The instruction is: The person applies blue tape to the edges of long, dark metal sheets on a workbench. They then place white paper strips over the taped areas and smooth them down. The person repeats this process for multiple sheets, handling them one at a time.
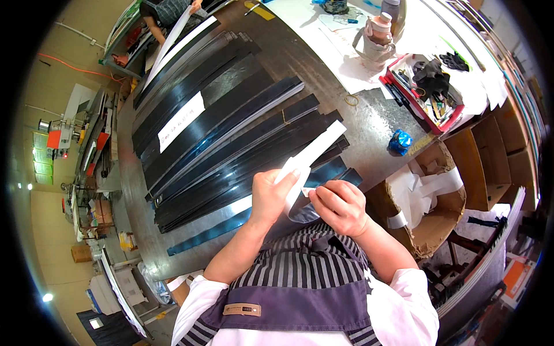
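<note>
Left hand (270, 193): closed round a white strip (314, 151), thumb laid along its face, which seems meant to keep the strip flat and steady.
Right hand (340, 207): finger and thumb pinched on a small white tab (307, 191) just beside the strip; too little shows between the fingers to tell whether the two are joined.
White strip: up off the bench (314, 57), in front of the striped apron (309, 259), its far end slanting away over the black strips, probably so both hands can work close to the body.
Black strips (190, 205): laid side by side in overlapping stacks, likely to keep lengths together; a thin band (284, 117) circles one bundle.
Paper label (182, 121): flat on top of the stacks, handwriting uppermost, presumably to mark them.
Cardboard box (444, 222): beside the right forearm, white scraps (415, 196) inside, a handy spot for offcuts.
Red tray (424, 118): full of small tools, on the right, near the blue lump (400, 142).
Co-worker (170, 8): at the far left, with a long pale strip (168, 46).
</note>
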Demonstrator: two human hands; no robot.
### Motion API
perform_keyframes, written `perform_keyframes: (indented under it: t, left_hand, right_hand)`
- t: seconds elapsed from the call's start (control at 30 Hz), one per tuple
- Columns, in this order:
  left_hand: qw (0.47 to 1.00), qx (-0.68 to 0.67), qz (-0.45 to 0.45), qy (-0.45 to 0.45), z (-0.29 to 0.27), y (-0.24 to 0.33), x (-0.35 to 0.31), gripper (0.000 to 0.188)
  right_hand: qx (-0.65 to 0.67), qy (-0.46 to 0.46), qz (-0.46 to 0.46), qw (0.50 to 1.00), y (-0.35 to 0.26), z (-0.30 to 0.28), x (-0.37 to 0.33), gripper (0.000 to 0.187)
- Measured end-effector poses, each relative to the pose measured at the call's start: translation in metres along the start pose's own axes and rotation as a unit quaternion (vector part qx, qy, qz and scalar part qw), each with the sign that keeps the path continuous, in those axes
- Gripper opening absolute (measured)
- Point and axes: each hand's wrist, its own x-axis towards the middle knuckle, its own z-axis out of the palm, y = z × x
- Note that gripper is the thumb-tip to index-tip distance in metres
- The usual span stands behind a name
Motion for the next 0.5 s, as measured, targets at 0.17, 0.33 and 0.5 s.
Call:
perform_keyframes:
  t: [0.17, 0.33, 0.5]
  left_hand:
    - [1.0, -0.008, -0.007, -0.006, 0.002, 0.0, 0.0, 0.023]
    - [0.999, -0.003, 0.03, -0.018, 0.002, -0.011, -0.001, 0.025]
    - [0.996, -0.045, 0.063, -0.049, 0.002, -0.013, -0.004, 0.027]
  right_hand:
    - [0.005, -0.005, -0.013, 1.0, 0.002, 0.001, -0.001, 0.026]
    - [0.034, 0.042, 0.066, 0.996, -0.005, 0.01, -0.004, 0.025]
    - [0.153, 0.068, 0.28, 0.945, -0.017, 0.013, -0.008, 0.018]
